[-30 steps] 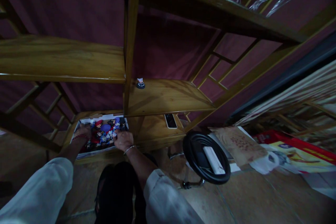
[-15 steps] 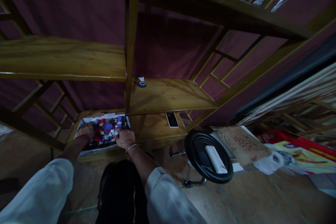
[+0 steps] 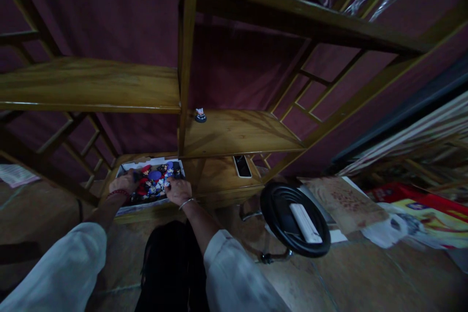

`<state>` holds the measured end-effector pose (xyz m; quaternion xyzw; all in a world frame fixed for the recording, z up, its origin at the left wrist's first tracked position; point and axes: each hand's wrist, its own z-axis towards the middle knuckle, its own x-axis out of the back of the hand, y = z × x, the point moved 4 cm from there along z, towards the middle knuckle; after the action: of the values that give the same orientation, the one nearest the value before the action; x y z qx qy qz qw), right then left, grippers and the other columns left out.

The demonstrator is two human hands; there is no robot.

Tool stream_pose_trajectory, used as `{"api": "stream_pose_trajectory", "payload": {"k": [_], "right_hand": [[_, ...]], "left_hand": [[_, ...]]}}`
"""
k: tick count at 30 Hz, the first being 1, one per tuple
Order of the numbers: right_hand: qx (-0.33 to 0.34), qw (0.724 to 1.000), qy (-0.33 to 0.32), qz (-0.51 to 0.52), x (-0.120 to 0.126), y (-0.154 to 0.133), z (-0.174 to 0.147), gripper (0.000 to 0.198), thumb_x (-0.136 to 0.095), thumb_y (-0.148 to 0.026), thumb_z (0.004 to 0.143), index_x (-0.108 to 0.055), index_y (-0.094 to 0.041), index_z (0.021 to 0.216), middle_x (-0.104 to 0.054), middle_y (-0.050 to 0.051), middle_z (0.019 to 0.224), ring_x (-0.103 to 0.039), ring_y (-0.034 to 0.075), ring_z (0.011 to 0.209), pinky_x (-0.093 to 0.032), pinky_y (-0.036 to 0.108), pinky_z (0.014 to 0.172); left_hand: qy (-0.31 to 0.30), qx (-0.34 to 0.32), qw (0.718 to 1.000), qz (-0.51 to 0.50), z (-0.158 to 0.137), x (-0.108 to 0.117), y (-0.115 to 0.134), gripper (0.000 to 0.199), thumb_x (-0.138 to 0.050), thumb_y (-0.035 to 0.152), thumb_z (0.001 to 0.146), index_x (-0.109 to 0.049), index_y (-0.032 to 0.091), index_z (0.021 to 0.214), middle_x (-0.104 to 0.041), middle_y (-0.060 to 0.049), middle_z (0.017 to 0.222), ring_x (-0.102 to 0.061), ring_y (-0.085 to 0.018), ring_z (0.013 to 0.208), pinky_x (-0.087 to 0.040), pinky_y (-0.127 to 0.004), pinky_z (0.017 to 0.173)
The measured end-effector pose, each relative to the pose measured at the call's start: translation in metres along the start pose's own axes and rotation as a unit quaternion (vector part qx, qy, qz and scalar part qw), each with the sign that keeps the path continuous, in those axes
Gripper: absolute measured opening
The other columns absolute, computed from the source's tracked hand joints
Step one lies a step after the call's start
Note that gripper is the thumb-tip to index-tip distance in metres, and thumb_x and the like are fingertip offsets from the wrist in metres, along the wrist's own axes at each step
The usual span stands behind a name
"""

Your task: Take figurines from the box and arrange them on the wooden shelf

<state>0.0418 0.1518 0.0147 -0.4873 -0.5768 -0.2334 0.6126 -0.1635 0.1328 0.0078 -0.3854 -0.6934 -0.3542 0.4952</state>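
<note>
A shallow white-edged box (image 3: 158,160) holds several small figurines (image 3: 155,176) in red, blue, purple and white, crowded together. At its left end is my left hand (image 3: 123,184), with a red beaded bracelet at the wrist and fingers curled by a dark item. My right hand (image 3: 179,191), wearing a thin bangle, reaches in over the right side; its fingers are bent together against the blue and white figurines. What either hand grips is too small and dim to name. One small figurine (image 3: 200,115) on a dark round base stands alone on the shelf (image 3: 241,131) to the right.
Under that shelf, a phone (image 3: 242,166) lies on the lower board. A black round stool (image 3: 270,214) bearing a white oblong box (image 3: 306,223) stands at right. Beyond it are flat cardboard (image 3: 343,202), a plastic bag (image 3: 387,226) and a red-yellow package (image 3: 427,214). Wooden posts (image 3: 187,68) divide the shelves.
The whole view has shifted slightly, so the shelves and box appear a little further right. My left hand has lifted slightly at the box's left end; my right hand stays at the figurines.
</note>
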Motion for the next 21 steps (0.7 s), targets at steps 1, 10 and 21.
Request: {"api": "stream_pose_trajectory", "payload": {"k": [1, 10, 21], "right_hand": [[0.000, 1.000, -0.001, 0.002, 0.000, 0.000, 0.000, 0.031, -0.039, -0.038, 0.080, -0.054, -0.029, 0.106, -0.067, 0.002, 0.094, -0.061, 0.017, 0.088, -0.043, 0.029, 0.074], [-0.011, 1.000, -0.009, 0.000, 0.002, -0.001, -0.002, 0.032, -0.037, -0.039, 0.082, -0.054, -0.029, 0.108, -0.066, 0.002, 0.096, -0.060, 0.017, 0.089, -0.041, 0.029, 0.075], [-0.015, 1.000, -0.013, -0.002, 0.005, -0.003, -0.003, 0.031, -0.039, -0.038, 0.082, -0.055, -0.029, 0.107, -0.067, 0.002, 0.095, -0.061, 0.017, 0.090, -0.042, 0.028, 0.074]], "left_hand": [[-0.006, 0.008, 1.000, 0.005, -0.003, 0.002, 0.001, 0.053, -0.043, 0.052, 0.073, -0.045, 0.021, 0.115, -0.062, -0.016, 0.103, -0.059, -0.032, 0.094, -0.044, -0.038, 0.071], [-0.008, 0.020, 0.999, -0.049, -0.005, 0.002, 0.002, 0.046, -0.040, 0.047, 0.077, -0.042, 0.019, 0.113, -0.063, -0.014, 0.101, -0.060, -0.027, 0.094, -0.044, -0.032, 0.071], [0.016, 0.000, 0.996, -0.089, 0.004, -0.015, -0.007, 0.053, -0.048, 0.039, 0.074, -0.035, 0.017, 0.121, -0.061, -0.013, 0.106, -0.058, -0.024, 0.098, -0.043, -0.029, 0.078]]}}
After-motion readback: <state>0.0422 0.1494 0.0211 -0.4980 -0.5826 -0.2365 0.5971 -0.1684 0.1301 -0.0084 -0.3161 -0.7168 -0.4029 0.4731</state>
